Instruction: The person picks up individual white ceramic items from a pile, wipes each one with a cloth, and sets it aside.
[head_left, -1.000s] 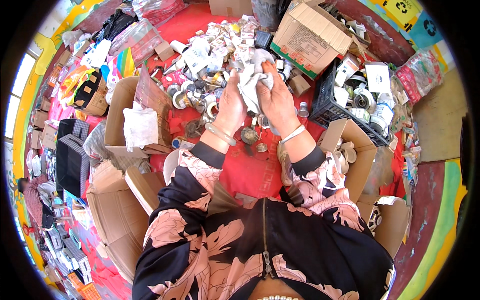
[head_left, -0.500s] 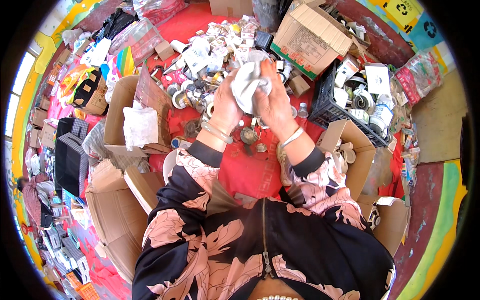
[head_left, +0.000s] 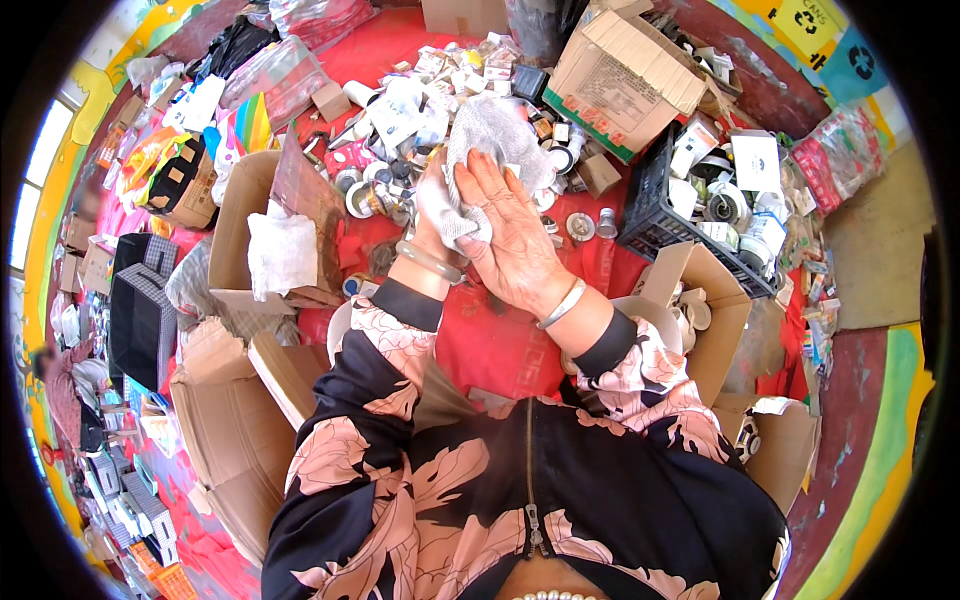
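Observation:
A pale grey knitted cloth (head_left: 495, 125) is bunched up in front of me, between my two hands. My left hand (head_left: 436, 208) cups it from the left, its fingers mostly behind the folds. Pressed over the cloth from the right is my right hand (head_left: 508, 232), fingers long and close together. Something white shows in the folds near the right fingertips, but its kind is hidden. Below the hands, loose parts lie on the red floor covering (head_left: 500, 345), among them a small round metal piece (head_left: 580, 227) and a little cylinder (head_left: 606, 223).
A heap of small mixed items (head_left: 425, 115) spreads beyond my hands. A black plastic crate (head_left: 655, 235) full of parts stands at right, near an open carton (head_left: 728, 325). To the left are an open cardboard box (head_left: 235, 225) and a larger carton (head_left: 225, 420). A tilted box (head_left: 625, 80) lies at the back.
The cloth has opened out upward and now covers more of the white thing. My right hand has moved left and lower, turning flat across the cloth; my left hand has shifted slightly left.

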